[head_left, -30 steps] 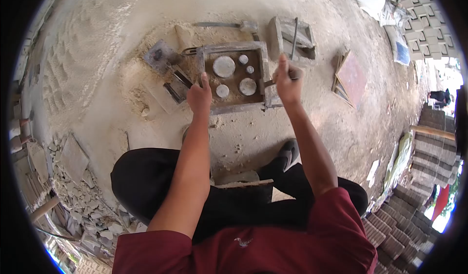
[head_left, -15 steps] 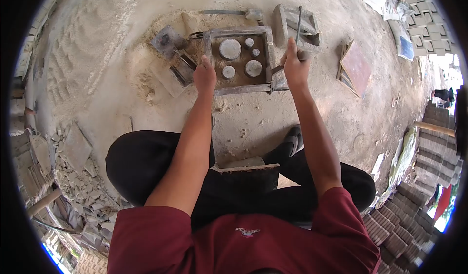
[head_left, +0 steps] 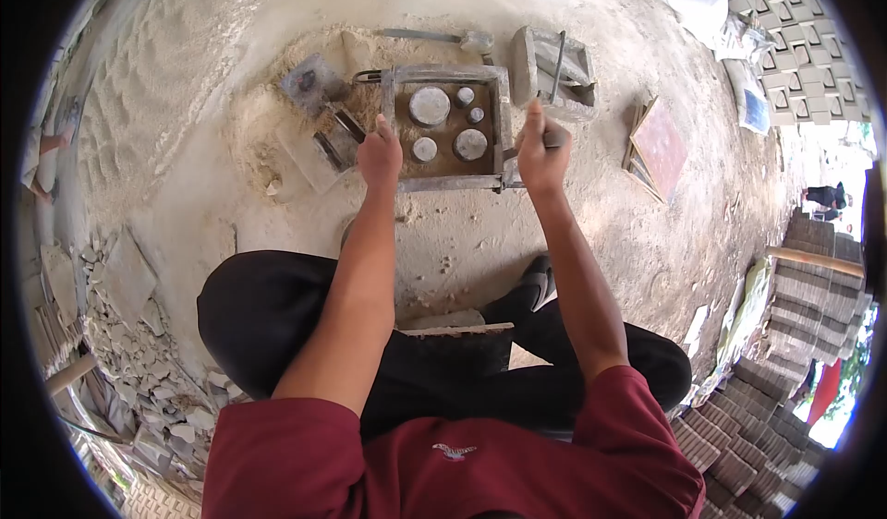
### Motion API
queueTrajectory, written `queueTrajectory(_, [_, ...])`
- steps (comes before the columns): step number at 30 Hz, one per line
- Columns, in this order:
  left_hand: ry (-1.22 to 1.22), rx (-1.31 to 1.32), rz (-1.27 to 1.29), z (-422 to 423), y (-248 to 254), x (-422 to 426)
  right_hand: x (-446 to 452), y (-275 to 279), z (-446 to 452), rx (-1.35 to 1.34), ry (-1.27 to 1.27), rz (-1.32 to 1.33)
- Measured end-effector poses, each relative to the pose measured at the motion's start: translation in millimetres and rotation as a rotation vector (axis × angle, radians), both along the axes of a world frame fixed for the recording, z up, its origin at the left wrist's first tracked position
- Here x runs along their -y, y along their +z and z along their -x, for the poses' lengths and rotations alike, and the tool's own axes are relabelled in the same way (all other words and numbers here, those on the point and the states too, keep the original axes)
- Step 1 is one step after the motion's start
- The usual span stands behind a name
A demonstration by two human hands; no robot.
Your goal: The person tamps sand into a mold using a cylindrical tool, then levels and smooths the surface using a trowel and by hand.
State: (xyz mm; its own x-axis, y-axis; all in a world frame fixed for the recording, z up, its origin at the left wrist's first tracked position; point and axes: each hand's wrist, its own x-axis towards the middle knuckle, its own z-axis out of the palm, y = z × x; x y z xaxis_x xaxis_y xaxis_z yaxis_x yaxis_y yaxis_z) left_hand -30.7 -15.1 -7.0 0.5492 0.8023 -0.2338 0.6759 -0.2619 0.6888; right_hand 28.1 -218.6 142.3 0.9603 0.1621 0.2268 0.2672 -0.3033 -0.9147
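Observation:
A rectangular frame lies on the dusty ground, with several round pale discs, the largest at upper left, set in brown material. At its left wall my left hand is closed, thumb pointing up; what it grips is hidden. My right hand, also thumb up, is wrapped around a dark handle just right of the frame. The handle's rounded end juts out to the right, and a dark part reaches toward the frame's right wall.
Left of the frame lie a dark plate and metal bars. A long-handled tool lies behind it. An open box with a rod stands at right, beyond it stacked boards. Rubble covers the lower left.
The camera view has shifted slightly. Both hands keep their places at the frame's two sides, and the discs look unmoved. Part of another person's limbs now shows at the far left edge.

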Motion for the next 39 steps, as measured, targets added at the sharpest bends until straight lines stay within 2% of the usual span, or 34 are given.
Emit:
queueTrajectory(1, [-0.019, -0.007, -0.02, 0, -2, 0, -3, 14, 5, -0.006, 0.017, -0.056])
queueTrajectory(2, [-0.033, -0.012, -0.045, -2, -1, -3, -1, 14, 12, 0.092, -0.042, 0.029])
queueTrajectory(3, [-0.023, -0.01, -0.052, -1, -1, -5, 2, -14, 17, 0.097, -0.073, -0.073])
queueTrajectory(5, [-0.053, -0.052, -0.018, -2, 0, -5, 2, -34, 11, 0.271, 0.018, 0.124])
queueTrajectory(6, [-0.052, -0.048, -0.018, -3, 0, -5, -9, -6, 6, 0.13, -0.011, 0.159])
queueTrajectory(9, [-0.019, -0.008, -0.021, -11, -2, -5, -17, 10, -6, 0.182, -0.163, 0.037])
queueTrajectory(10, [-0.016, -0.023, -0.036, -11, -3, -6, -18, -7, -7, 0.125, -0.125, -0.071])
queueTrajectory(11, [-0.029, -0.052, -0.048, -3, -5, -3, -18, -35, -15, 0.161, -0.086, 0.016])
queueTrajectory(14, [0.014, -0.081, 0.024, -3, 21, 2, -23, -19, -45, 0.268, -0.04, 0.124])
queueTrajectory(17, [0.048, -0.062, -0.035, -6, 9, 1, -35, -15, -65, 0.23, -0.08, 0.015])
queueTrajectory(19, [0.03, -0.079, -0.017, -3, 7, 0, -45, -22, -80, 0.471, -0.003, 0.174])
queueTrajectory(21, [0.003, -0.093, -0.001, -4, 7, 3, -48, -14, -104, 0.381, 0.007, 0.223])
queueTrajectory(23, [0.023, -0.091, -0.016, -6, 14, 1, -53, -12, -118, 0.278, -0.078, -0.063])
queueTrajectory(24, [0.025, -0.1, -0.016, -5, 12, -2, -54, -10, -113, 0.211, -0.029, -0.191])
queueTrajectory(25, [0.013, -0.128, -0.003, -1, 11, -1, -54, -15, -114, 0.2, -0.036, -0.184])
queueTrajectory(27, [-0.006, -0.134, 0.007, -8, 12, -1, -61, -16, -135, 0.334, 0.012, 0.079])
queueTrajectory(28, [-0.013, -0.131, 0.022, -6, 12, 0, -62, -14, -140, 0.231, 0.003, -0.006])
queueTrajectory(29, [-0.014, -0.129, 0.033, -6, 12, -1, -59, -15, -137, 0.232, 0.002, -0.007])
queueTrajectory(31, [-0.017, -0.127, 0.02, -9, 8, -5, -56, -17, -128, 0.196, 0.096, -0.189])
queueTrajectory(32, [-0.038, -0.136, 0.015, -5, 6, -3, -61, -26, -120, 0.433, 0.036, 0.025])
queueTrajectory(33, [-0.043, -0.129, 0.012, -5, 10, -1, -65, -29, -122, 0.44, 0.032, 0.024])
queueTrajectory(35, [-0.006, -0.106, 0.045, -6, 15, 0, -73, -35, -133, 0.127, 0.055, -0.068])
queueTrajectory(37, [-0.015, -0.123, 0.045, -8, 5, -2, -76, -38, -139, 0.213, -0.007, -0.171])
queueTrajectory(39, [-0.03, -0.147, 0.044, -4, 2, -5, -71, -41, -133, 0.073, 0.094, -0.346])
